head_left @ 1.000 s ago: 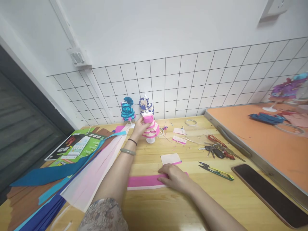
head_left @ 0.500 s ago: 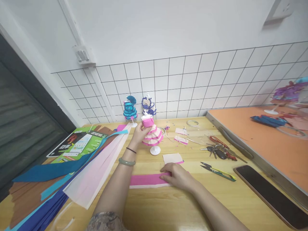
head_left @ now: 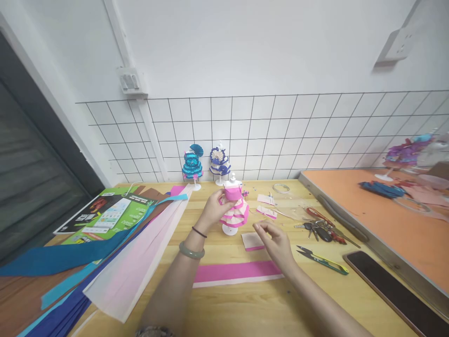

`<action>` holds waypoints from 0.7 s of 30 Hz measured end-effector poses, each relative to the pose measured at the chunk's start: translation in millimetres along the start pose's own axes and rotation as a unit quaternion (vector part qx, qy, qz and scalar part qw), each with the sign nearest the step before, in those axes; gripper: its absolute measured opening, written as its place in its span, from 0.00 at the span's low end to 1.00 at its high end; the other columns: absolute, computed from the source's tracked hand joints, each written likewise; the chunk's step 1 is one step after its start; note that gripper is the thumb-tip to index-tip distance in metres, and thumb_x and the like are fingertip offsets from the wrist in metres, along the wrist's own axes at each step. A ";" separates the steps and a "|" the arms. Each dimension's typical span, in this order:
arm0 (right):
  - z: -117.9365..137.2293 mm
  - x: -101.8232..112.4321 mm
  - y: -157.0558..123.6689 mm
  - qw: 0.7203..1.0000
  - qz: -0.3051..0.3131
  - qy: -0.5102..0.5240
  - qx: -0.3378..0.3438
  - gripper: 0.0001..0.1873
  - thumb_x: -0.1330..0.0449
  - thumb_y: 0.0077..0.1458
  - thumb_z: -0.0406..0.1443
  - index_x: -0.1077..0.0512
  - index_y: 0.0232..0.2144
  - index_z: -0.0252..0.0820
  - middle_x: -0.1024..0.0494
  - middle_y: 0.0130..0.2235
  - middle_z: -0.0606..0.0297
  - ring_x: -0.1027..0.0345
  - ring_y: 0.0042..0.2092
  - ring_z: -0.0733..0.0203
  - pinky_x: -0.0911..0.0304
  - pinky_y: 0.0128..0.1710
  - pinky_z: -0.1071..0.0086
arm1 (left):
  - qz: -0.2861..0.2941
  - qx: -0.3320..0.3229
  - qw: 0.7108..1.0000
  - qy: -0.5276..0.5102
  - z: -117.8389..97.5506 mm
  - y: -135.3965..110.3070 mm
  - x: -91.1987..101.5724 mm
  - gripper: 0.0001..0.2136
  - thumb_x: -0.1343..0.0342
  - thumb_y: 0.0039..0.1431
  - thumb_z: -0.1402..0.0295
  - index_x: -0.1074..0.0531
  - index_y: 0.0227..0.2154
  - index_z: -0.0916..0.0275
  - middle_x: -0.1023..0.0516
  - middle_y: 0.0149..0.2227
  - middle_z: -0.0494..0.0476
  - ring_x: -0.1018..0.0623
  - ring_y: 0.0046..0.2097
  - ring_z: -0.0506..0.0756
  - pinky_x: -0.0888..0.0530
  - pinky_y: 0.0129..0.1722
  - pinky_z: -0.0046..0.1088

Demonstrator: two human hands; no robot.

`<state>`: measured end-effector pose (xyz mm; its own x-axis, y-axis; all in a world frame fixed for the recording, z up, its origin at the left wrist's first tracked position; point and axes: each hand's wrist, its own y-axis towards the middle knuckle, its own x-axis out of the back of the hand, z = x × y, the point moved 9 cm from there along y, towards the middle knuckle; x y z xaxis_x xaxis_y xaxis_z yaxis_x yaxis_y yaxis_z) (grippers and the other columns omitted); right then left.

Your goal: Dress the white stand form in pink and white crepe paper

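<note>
Left hand (head_left: 215,209) grasps the pink-dressed mannequin (head_left: 237,205) at its side, while the right hand (head_left: 277,238) hangs near the right end of the pink strip (head_left: 235,272), fingers bent, and whether they pinch anything I cannot tell. Too hard a squeeze could crush the layered skirt (head_left: 239,219), and a sideways tug could topple the figure off its small base (head_left: 229,230). Set between the strip and the back edge of the table (head_left: 238,309), it points neck up, long axis close to vertical.

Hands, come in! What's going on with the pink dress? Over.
Left hand gripping pink-and-white dress. Right hand off it, near small paper piece. Pink strip flat on table, not blocking the dress.
</note>
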<state>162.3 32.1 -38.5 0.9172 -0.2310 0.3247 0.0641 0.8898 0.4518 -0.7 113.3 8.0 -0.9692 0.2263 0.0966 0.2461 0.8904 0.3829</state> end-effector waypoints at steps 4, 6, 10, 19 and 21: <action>19.1 4.4 27.1 0.998 -0.057 0.016 0.003 0.14 0.44 0.54 0.45 0.28 0.37 0.43 0.25 0.41 0.58 0.33 0.44 0.55 0.39 0.44 0.61 | 0.002 0.000 1.000 -0.006 5.5 0.9 -0.9 0.19 0.38 0.46 0.65 0.30 0.42 0.66 0.24 0.45 0.63 0.25 0.47 0.60 0.29 0.46 0.36; 27.0 -1.1 41.3 0.998 -0.067 0.015 0.011 0.18 0.42 0.52 0.46 0.28 0.42 0.43 0.27 0.46 0.56 0.36 0.50 0.53 0.40 0.48 0.58 | 0.012 -0.002 1.000 -0.007 8.0 1.1 -2.1 0.20 0.38 0.46 0.64 0.30 0.43 0.66 0.25 0.46 0.63 0.25 0.48 0.60 0.29 0.47 0.35; 32.1 -17.6 60.4 0.998 -0.068 0.013 0.015 0.23 0.40 0.49 0.47 0.29 0.45 0.42 0.29 0.49 0.55 0.38 0.52 0.52 0.42 0.51 0.54 | 0.021 -0.001 1.000 -0.001 7.4 0.2 -2.0 0.21 0.38 0.46 0.62 0.30 0.44 0.65 0.25 0.46 0.63 0.25 0.47 0.60 0.29 0.47 0.36; 36.4 -20.4 63.5 0.993 -0.098 0.040 0.046 0.15 0.42 0.52 0.43 0.25 0.38 0.41 0.25 0.43 0.56 0.34 0.48 0.54 0.40 0.49 0.58 | 0.058 -0.006 0.998 0.020 -4.9 -1.8 3.8 0.24 0.37 0.46 0.62 0.32 0.48 0.62 0.27 0.50 0.61 0.29 0.52 0.60 0.32 0.51 0.36; 38.8 -19.1 63.3 0.993 -0.096 0.040 0.057 0.14 0.42 0.52 0.43 0.25 0.38 0.41 0.25 0.42 0.57 0.33 0.46 0.55 0.40 0.49 0.59 | 0.025 -0.006 0.999 0.026 -1.6 0.8 12.6 0.22 0.38 0.47 0.62 0.30 0.46 0.63 0.27 0.50 0.61 0.30 0.53 0.60 0.36 0.55 0.38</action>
<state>133.5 77.5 16.2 0.9210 -0.3563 0.1575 0.2010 0.7810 0.5914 -12.6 116.2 11.0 -0.9543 0.2502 0.1636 0.2953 0.8733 0.3874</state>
